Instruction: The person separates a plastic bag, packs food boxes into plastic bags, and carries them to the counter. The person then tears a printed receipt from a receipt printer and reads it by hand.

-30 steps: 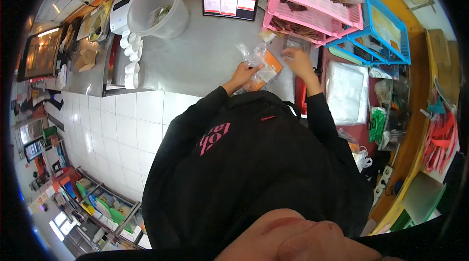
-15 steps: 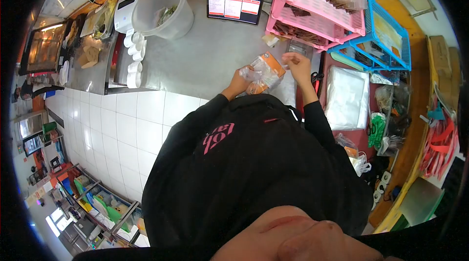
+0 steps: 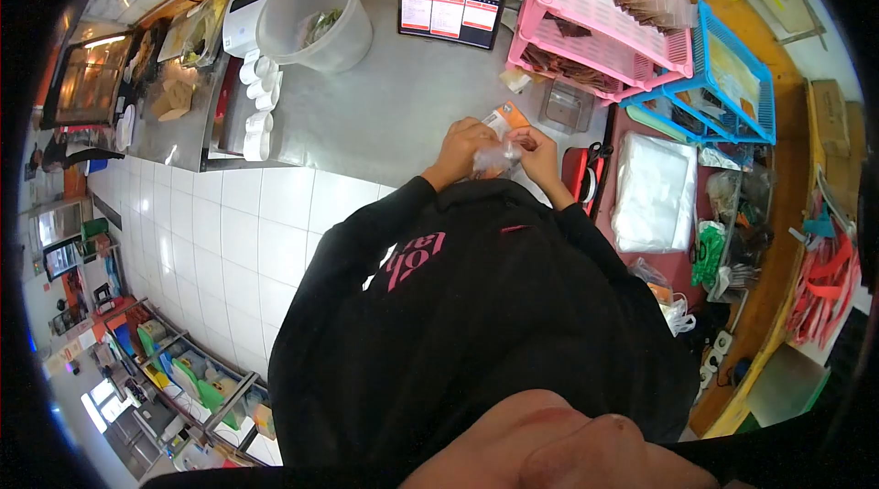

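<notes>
Just past my chest, over the metal counter, an orange and white box (image 3: 503,117) shows between my hands, mostly hidden. Crumpled clear plastic (image 3: 494,157), which looks like a thin bag, bunches in front of it. My left hand (image 3: 455,153) is closed at the left side, fingers curled against the plastic and box. From the right, my right hand (image 3: 537,156) pinches the gathered plastic with thumb and fingertips. Whether the box sits inside the bag cannot be made out now.
A tablet (image 3: 449,15) and a large translucent bucket (image 3: 316,22) stand along the back of the metal counter. Pink trays (image 3: 604,22) and blue baskets (image 3: 732,77) are at the right. A stack of clear bags (image 3: 653,191) and black-handled scissors (image 3: 597,152) lie near my right arm.
My right hand has come in from the right and now grips the plastic. My left hand has risen over the box, and the box is more covered. The view has shifted slightly.
</notes>
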{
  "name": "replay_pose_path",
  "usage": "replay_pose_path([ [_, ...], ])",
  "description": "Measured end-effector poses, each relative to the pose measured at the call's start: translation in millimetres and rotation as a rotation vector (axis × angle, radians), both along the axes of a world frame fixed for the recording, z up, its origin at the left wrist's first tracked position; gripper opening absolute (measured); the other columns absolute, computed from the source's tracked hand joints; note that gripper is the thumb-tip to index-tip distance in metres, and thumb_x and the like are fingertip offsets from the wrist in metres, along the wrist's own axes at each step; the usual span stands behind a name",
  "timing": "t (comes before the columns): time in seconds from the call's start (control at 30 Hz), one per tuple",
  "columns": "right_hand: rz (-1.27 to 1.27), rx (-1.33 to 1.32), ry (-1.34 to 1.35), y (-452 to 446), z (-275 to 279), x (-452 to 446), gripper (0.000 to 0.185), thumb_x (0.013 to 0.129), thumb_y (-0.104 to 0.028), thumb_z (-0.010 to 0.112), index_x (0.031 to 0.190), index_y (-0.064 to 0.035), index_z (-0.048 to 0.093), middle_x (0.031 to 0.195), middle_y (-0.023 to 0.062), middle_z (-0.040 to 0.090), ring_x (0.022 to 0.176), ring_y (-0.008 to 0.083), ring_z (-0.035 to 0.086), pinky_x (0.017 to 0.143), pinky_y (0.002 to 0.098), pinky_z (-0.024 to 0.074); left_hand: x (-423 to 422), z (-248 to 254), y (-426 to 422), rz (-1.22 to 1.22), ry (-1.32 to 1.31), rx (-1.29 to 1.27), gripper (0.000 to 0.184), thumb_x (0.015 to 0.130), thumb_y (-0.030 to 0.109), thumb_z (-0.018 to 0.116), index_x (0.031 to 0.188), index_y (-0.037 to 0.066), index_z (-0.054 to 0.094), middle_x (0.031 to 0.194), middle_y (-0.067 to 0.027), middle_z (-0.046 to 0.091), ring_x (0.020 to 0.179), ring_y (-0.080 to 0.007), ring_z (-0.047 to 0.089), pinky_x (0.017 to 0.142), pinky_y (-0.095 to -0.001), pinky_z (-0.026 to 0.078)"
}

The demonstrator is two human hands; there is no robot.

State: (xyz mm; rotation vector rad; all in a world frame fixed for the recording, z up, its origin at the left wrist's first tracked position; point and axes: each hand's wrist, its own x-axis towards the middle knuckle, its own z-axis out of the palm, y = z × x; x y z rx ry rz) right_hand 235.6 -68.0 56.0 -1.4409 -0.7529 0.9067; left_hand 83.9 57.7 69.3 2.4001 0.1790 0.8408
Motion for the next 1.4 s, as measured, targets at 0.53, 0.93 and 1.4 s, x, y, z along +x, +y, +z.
replay_pose_path([
  [0.53,-0.116,-0.078,-0.457,-0.8,3.3,-6.0,0.033,0.069,-0.001,0.067,0.1,-0.0035,0.057,0.08,0.0102,0.067,0.073,0.0143,0.064,0.065,0.0273,0.0493,35.6,22.4,19.3,-0.002,0.539,-0.359,0.008,0.064,0.001,0.062,0.07,-0.004,0.063,0.064,-0.0159,0.062,0.066,-0.0286,0.065,0.06,-0.0352,0.052],
  [0.93,0.09,-0.095,-0.606,0.2,-14.3,-8.4,0.017,0.086,-0.026,0.055,0.081,-0.0142,0.067,0.106,-0.0031,0.063,0.109,0.0145,0.051,0.101,0.0511,0.0067,5.6,-18.1,-3.4,0.202,0.232,-1.775,0.023,0.078,0.002,0.066,0.096,-0.011,0.059,0.09,-0.017,0.064,0.079,-0.0239,0.066,0.071,-0.0299,0.055],
  [1.4,0.198,-0.152,-0.556,4.9,-15.2,-4.2,0.02,0.08,-0.018,0.051,0.068,-0.0099,0.065,0.104,0.0005,0.059,0.104,0.0176,0.049,0.099,0.0418,0.0171,3.8,-13.7,-15.0,0.214,0.128,-1.55,0.021,0.078,0.009,0.068,0.094,-0.004,0.064,0.089,-0.0115,0.066,0.078,-0.016,0.064,0.07,-0.0273,0.052],
])
